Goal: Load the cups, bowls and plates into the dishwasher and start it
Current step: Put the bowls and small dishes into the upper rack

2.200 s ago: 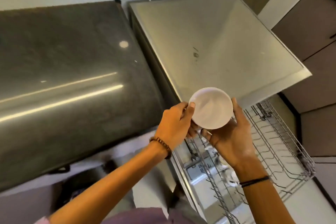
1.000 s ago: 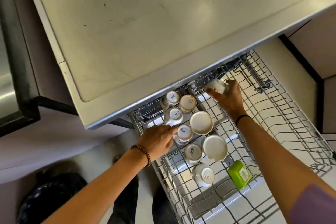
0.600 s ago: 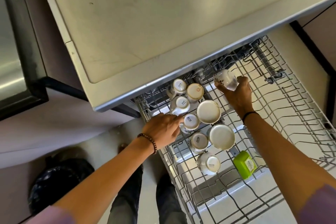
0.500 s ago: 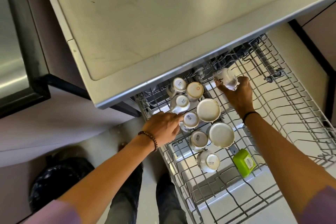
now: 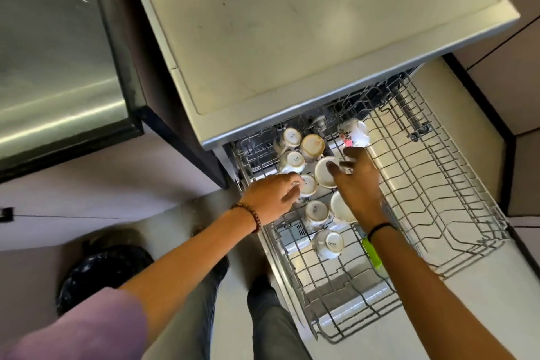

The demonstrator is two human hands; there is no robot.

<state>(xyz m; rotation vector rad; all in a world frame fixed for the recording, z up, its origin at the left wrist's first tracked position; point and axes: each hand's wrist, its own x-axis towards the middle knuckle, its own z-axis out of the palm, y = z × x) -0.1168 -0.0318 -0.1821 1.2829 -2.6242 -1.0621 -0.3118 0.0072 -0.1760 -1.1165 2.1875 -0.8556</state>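
Grey wire rack (image 5: 438,213) pulled out; glossy white ceramic inverted along its left edge: seven round cups, two shallow bowls. Fingers of left hand (image 5: 271,196) loosely extended, tips touching one cup (image 5: 309,185). Blurred right hand (image 5: 358,181) slack and spread above a bowl (image 5: 321,177), holding nothing; floral cup (image 5: 355,133) just beyond.

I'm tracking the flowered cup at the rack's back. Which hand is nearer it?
Right. The right hand is just on the person's side of the flowered cup, fingertips close to it. The left hand is farther, at the left edge of the rack.
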